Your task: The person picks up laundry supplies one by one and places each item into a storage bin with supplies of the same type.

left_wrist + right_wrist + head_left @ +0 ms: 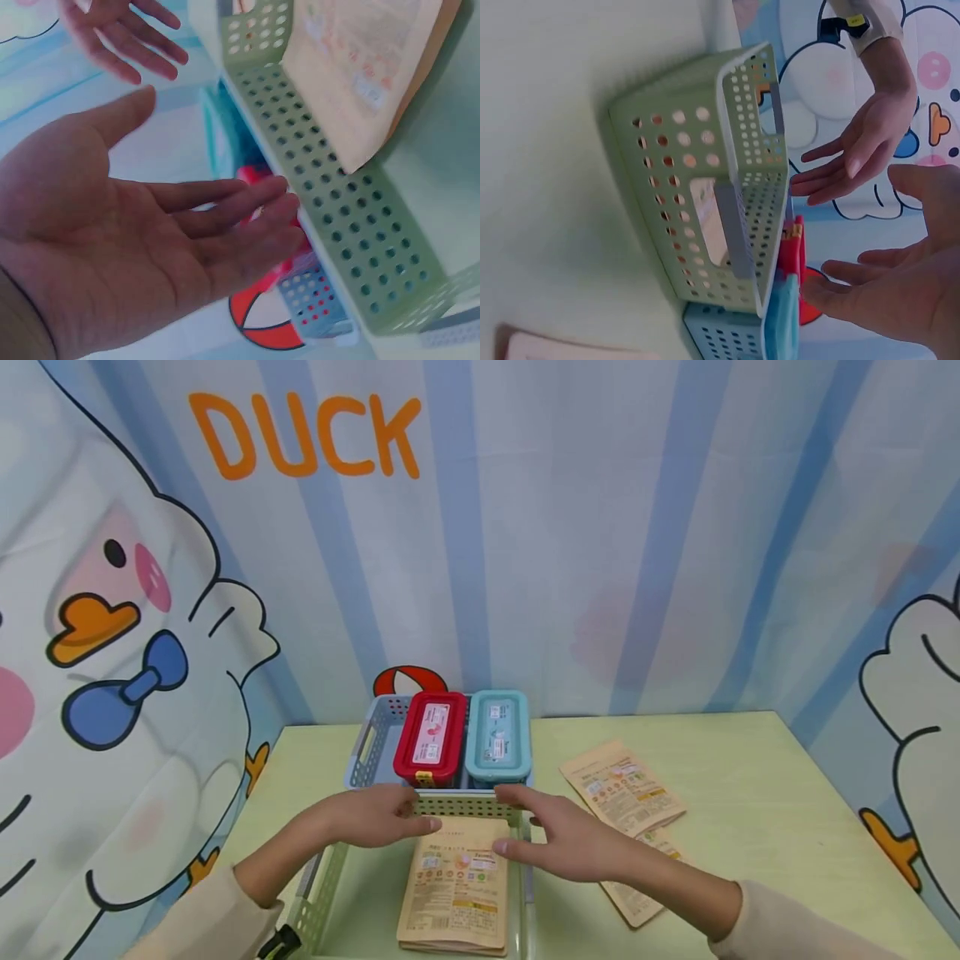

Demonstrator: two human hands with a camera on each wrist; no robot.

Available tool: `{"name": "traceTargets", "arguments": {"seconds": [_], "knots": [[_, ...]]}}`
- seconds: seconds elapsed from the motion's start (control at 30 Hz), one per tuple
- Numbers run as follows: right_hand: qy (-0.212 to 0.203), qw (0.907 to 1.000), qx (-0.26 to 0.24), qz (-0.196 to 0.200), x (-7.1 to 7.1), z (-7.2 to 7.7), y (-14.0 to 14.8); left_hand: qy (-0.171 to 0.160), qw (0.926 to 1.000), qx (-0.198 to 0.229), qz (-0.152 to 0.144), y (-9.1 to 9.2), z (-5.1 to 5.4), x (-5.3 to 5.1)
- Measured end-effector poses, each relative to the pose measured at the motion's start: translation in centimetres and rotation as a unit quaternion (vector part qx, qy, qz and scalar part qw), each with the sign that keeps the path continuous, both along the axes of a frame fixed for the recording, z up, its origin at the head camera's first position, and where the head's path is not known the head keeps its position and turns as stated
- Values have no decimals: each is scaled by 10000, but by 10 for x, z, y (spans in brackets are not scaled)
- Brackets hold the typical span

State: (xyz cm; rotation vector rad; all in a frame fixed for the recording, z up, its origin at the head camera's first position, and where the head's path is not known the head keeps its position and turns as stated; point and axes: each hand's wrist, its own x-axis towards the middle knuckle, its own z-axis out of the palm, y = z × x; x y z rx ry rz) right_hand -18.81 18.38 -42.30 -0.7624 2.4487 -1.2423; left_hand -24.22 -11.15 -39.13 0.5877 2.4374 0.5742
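Note:
My left hand [378,817] hovers over the far edge of a green perforated basket [322,893], its fingers extended and holding nothing. Across from it, my right hand [558,835] is likewise empty, thumb spread from the fingers. Behind the green basket stands a blue basket [365,760] with a red-lidded container [431,739] and a teal-lidded container [498,735] in it. The fingertips lie close to these containers; whether they touch cannot be told. Inside the green basket, below both hands, lies a brown paper pouch [453,893] with printed text.
To the right on the pale green table [780,827] lie a brown pouch [622,785] and another pouch [636,902] partly under it. A striped curtain [555,543] with duck pictures hangs right behind the table.

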Motion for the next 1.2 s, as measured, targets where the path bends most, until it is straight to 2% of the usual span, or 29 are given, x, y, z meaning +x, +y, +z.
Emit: {"name": "traceTargets", "arguments": {"seconds": [0.07, 0.17, 0.27, 0.43, 0.53, 0.67, 0.73, 0.8, 0.9, 1.0, 1.2], "knots": [[198, 9998, 100, 26, -3, 4, 5, 170, 9997, 184, -41, -2, 9, 1], [626, 9976, 278, 60, -5, 13, 12, 472, 9978, 448, -107, -3, 14, -1], [1107, 9927, 463, 74, -7, 25, 19, 842, 9950, 535, -107, -3, 18, -1], [1763, 9821, 660, 17, -11, 44, 30, 1662, 9839, 590, -284, 4, 24, 0], [2173, 9726, 822, -60, -12, 52, 37, 2334, 9702, 519, -394, 9, 29, 1], [2647, 9587, 1024, -169, -14, 61, 45, 3283, 9428, 293, -503, 17, 34, 0], [2870, 9510, 1132, -216, -16, 63, 48, 3664, 9287, 196, -529, 20, 35, -3], [3069, 9431, 1253, -268, -18, 64, 52, 3930, 9180, 87, -526, 23, 34, -8], [3248, 9355, 1352, -328, -21, 64, 56, 4158, 9080, -126, -501, 27, 32, -15], [3319, 9326, 1374, -347, -24, 62, 60, 4247, 9036, -293, -483, 31, 30, -23], [3391, 9296, 1380, -424, -34, 57, 72, 4202, 9059, -363, -375, 37, 27, -35]]}}
